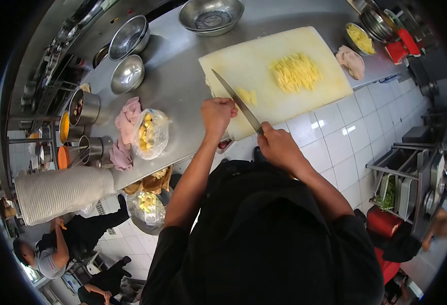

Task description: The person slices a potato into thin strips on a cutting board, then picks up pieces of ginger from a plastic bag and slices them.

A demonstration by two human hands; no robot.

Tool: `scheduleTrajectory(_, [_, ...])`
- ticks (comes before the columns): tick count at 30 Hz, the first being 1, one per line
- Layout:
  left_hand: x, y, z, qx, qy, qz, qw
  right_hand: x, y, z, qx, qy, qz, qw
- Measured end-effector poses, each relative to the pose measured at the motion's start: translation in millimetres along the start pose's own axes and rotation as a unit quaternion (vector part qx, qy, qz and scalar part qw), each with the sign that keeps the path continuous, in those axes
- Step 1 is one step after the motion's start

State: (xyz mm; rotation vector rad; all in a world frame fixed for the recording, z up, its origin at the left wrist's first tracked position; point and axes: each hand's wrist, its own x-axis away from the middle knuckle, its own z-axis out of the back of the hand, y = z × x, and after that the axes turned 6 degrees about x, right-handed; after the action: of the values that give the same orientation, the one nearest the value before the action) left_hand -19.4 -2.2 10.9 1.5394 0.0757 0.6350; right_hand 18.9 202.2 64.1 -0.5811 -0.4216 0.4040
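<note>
My right hand [279,146] is wrapped around the handle of a long kitchen knife [237,99]. Its blade slants up and left across the near left part of a white cutting board [233,58]. Just left of the blade is my left hand [217,117], its fingers curled closed; whether anything is inside them is hidden. A few pale yellow slices [247,95] lie on the board right beside the blade. Farther right on the board sits a heap of thin pale yellow strips [295,72].
Metal bowls [127,74], pink cloths [128,120] and a clear bag of yellow pieces [152,134] stand on the steel counter [177,86]. At right are a bowl of yellow strips [360,39] and another cloth [351,61]. Stacked white containers [63,193] stand at left; other people are nearby.
</note>
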Motion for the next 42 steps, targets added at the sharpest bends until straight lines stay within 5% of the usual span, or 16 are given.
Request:
scheduleTrajectory(32, [2.4, -7.8, -3.3, -0.113, 0.031, -0.074, 0.990, -40.4, -1.0, 2.3, -0.007, 0.031, 0.003, 0.999])
scheduleTrajectory(38, [18.6, -26.8, -3.7, -0.294, 0.071, -0.364, 0.881, -24.1, 8.6, 37.2, -0.054, 0.038, -0.031, 0.997])
scheduleTrajectory(42, [12.7, -6.1, -14.3, -0.332, -0.013, -0.381, 0.863, -25.5, 36.3, 38.9, -0.096, 0.033, -0.059, 0.993])
